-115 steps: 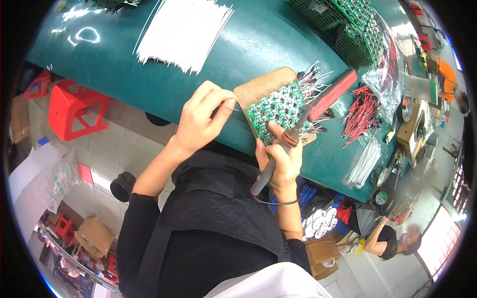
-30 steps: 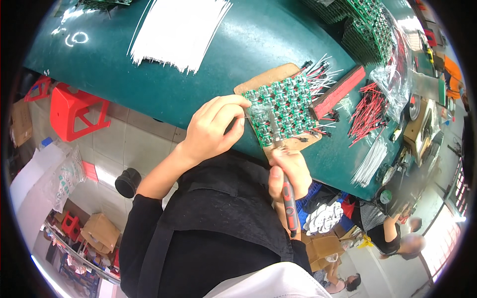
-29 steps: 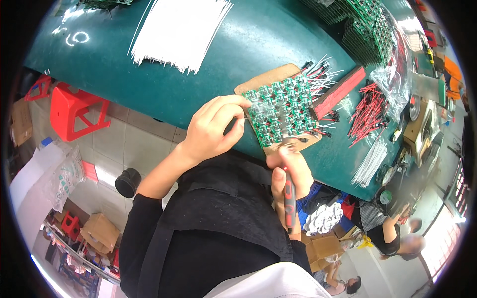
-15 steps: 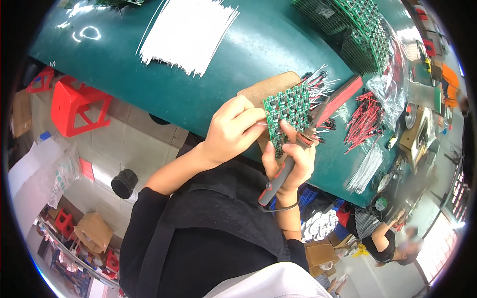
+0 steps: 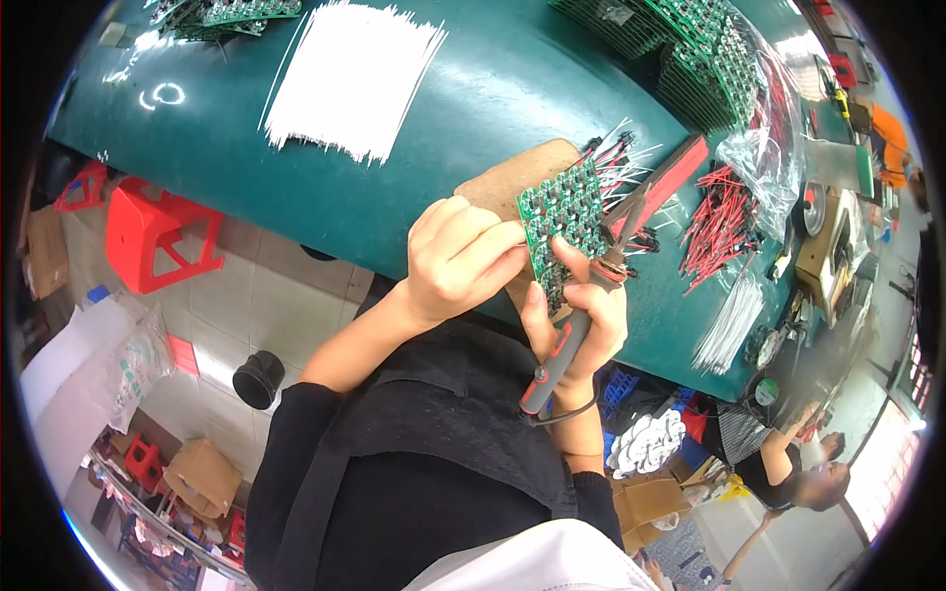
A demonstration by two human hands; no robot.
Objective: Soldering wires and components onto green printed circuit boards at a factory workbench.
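Note:
My right hand [image 5: 596, 320] is closed round the grey-and-red handle of a soldering iron [image 5: 558, 362], its metal end slanting up and away to the right. The thumb and a finger of the same hand also grip the lower part of a green circuit board panel [image 5: 564, 212], which is tilted and carries rows of small dark parts. At the panel's left edge, my left hand [image 5: 458, 258] is closed in a pinch; a thin pale wire at its fingertips is mostly hidden. Behind the panel lies a brown board [image 5: 517, 169], with black-ended white wires [image 5: 621, 163] beside it.
A red-sided bar [image 5: 670, 182] lies just beyond the iron. Red-and-black wires [image 5: 724, 227] and white wires [image 5: 729, 325] lie in bundles rightward. White strips [image 5: 355, 79] cover the far left-centre; stacked green boards [image 5: 705, 69] stand far right. A co-worker [image 5: 774, 463] is at right.
The view has shifted slightly. My left fingers have curled closer to the panel's edge, and less of the thin wire shows. My right hand keeps its grip on iron and panel.

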